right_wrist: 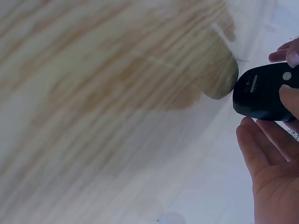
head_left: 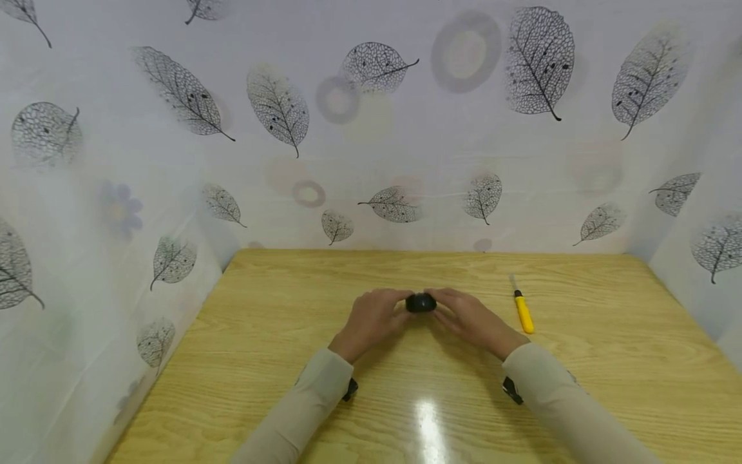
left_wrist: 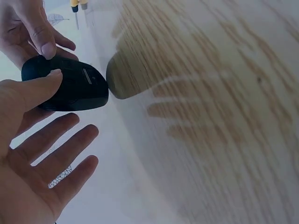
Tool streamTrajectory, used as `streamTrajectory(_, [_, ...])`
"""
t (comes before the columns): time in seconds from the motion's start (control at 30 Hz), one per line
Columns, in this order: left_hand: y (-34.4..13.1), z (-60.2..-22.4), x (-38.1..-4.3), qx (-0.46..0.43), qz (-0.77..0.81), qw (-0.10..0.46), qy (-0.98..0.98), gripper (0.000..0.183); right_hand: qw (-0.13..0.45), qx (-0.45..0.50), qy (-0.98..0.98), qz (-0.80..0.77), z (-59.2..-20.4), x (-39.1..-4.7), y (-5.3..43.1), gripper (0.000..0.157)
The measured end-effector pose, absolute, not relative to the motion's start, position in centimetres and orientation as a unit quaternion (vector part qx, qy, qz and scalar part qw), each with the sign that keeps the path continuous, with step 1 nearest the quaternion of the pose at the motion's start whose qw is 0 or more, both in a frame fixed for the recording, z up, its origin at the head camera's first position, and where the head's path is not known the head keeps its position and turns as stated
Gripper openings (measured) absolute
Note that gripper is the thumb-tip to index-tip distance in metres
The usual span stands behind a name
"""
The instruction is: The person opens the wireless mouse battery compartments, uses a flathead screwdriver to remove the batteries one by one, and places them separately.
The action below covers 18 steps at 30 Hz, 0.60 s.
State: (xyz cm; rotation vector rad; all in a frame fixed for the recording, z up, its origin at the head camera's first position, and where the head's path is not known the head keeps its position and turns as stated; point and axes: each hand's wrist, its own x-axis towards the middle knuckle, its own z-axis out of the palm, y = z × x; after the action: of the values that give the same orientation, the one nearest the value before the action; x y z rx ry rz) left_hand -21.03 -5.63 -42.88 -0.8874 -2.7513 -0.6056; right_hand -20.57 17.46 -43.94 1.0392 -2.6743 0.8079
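A black computer mouse is held between both hands over the middle of the table, its front end down against the wood. My left hand pinches it from the left; in the left wrist view the thumb lies across the flat underside of the mouse while other fingers spread loosely below. From the right, my right hand pinches the other side, its thumb on the same face of the mouse. A small label and a round pale spot show on that face.
A yellow-handled screwdriver lies right of the right hand, its shaft toward the back. The glossy wooden table reflects the mouse and fingers. Leaf-patterned sheets hang behind and along both sides.
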Motion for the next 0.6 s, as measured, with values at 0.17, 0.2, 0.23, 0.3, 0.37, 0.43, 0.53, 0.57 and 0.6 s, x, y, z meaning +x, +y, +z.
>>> streamTrajectory(0.17, [-5.69, -42.91, -20.88, -0.289, -0.210, 0.103, -0.928, 0.036, 0.076, 0.342, -0.897, 0.271, -43.73, -20.57, 17.39, 0.038])
streamTrajectory(0.2, [-5.71, -42.91, -20.88, -0.286, -0.211, 0.101, -0.929, 0.038, 0.076, 0.341, -0.897, 0.272, -43.69, -20.55, 17.38, 0.038])
streamTrajectory(0.23, [-5.71, -42.90, -20.87, -0.283, -0.214, 0.099, -0.930, 0.039, 0.077, 0.340, -0.897, 0.272, -43.67, -20.55, 17.37, 0.038])
streamTrajectory(0.3, [-5.69, -42.84, -20.85, -0.278, -0.225, 0.091, -0.929, 0.040, 0.080, 0.342, -0.894, 0.276, -43.59, -20.55, 17.31, 0.037])
streamTrajectory(0.37, [-5.66, -42.69, -20.84, -0.275, -0.238, 0.082, -0.928, 0.040, 0.083, 0.343, -0.892, 0.282, -43.55, -20.59, 17.28, 0.038])
streamTrajectory(0.43, [-5.62, -42.52, -20.83, -0.273, -0.252, 0.072, -0.925, 0.040, 0.085, 0.344, -0.890, 0.287, -43.57, -20.69, 17.27, 0.039])
streamTrajectory(0.53, [-5.58, -42.40, -20.87, -0.270, -0.267, 0.061, -0.923, 0.038, 0.082, 0.344, -0.888, 0.295, -43.59, -20.81, 17.21, 0.037])
streamTrajectory(0.57, [-5.56, -42.40, -20.89, -0.268, -0.271, 0.058, -0.923, 0.038, 0.079, 0.343, -0.887, 0.298, -43.59, -20.84, 17.17, 0.035])
streamTrajectory(0.6, [-5.54, -42.42, -20.93, -0.267, -0.275, 0.055, -0.922, 0.037, 0.076, 0.343, -0.886, 0.302, -43.59, -20.86, 17.15, 0.034])
